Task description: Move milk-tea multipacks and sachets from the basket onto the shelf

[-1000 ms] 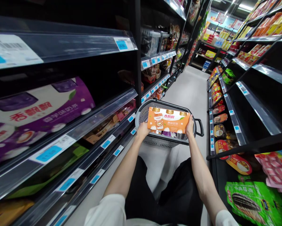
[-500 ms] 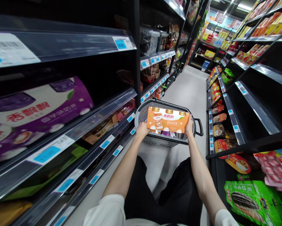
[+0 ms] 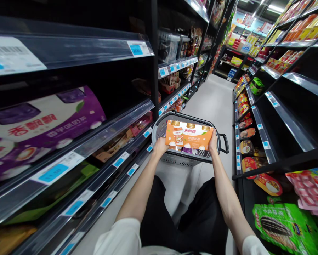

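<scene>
An orange pack of three milk tea cups (image 3: 189,135) is held over a grey shopping basket (image 3: 163,128) that stands on the aisle floor. My left hand (image 3: 161,146) grips the pack's left end and my right hand (image 3: 213,141) grips its right end. Both hands are closed round the pack's lower corners. Inside the basket, below the pack, a purple and white package (image 3: 188,150) shows in part. The basket's black handle (image 3: 225,142) sticks out to the right.
Black shelves line both sides of the narrow aisle. A purple milk tea pack (image 3: 42,124) lies on the left shelf. Snack bags (image 3: 289,223) and bowls (image 3: 248,134) fill the right shelves. My knees in black trousers (image 3: 185,212) are below the basket. The floor runs on ahead.
The pack and both hands have shifted slightly up and left over the basket. Otherwise the scene is unchanged.
</scene>
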The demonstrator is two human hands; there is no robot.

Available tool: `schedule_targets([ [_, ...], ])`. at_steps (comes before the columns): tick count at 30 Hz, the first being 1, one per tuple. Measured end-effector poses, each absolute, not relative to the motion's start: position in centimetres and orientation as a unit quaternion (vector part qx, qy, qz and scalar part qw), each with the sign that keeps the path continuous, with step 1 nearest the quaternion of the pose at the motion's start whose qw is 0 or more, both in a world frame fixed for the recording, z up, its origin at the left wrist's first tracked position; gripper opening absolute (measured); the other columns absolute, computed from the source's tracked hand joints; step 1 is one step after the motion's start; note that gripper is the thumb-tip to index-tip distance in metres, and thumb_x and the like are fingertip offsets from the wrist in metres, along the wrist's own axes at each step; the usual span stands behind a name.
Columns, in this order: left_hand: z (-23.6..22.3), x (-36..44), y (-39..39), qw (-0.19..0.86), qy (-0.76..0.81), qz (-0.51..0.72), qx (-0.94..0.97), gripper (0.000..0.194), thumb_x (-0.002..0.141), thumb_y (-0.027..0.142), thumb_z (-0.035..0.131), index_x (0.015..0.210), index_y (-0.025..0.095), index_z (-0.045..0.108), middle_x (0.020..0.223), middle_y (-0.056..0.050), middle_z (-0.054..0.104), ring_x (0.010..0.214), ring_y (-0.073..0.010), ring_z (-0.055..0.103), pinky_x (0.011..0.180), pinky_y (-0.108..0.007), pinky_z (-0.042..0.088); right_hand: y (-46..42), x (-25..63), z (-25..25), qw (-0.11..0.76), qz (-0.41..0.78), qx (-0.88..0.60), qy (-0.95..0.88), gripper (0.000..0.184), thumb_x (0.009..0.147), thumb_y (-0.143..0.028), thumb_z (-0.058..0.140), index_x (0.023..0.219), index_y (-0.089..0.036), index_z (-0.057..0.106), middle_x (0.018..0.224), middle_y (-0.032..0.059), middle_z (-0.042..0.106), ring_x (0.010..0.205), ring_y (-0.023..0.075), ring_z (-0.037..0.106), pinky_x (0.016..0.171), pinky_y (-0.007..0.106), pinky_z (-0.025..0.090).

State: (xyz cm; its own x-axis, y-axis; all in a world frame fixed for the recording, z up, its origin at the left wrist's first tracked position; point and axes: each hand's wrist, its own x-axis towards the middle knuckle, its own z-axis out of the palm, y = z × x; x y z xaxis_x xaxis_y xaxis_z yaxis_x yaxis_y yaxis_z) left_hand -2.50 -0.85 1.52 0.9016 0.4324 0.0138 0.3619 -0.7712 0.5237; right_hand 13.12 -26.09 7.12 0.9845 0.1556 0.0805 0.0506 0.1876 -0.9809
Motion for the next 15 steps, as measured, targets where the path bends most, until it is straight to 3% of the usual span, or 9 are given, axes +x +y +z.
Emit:
schedule_targets([
  [15, 1.83, -2.64, -1.01, 0.273, 0.22, 0.06, 0.935, 0.032, 0.088, 0.025, 0.062, 0.114, 0.017, 0.078, 0.111, -0.018, 0.077, 0.114, -0.033, 0.071, 0.09, -0.031, 0.054, -26.14, 12.99, 7.28, 0.761, 0.055, -0.639, -0.098, 0.06, 0.083, -0.08, 0.052, 0.092, -0.023, 0.068, 0.089, 0.0066, 0.078, 0.091, 0.0283, 0.078, 0.076, 0.042, 0.064],
])
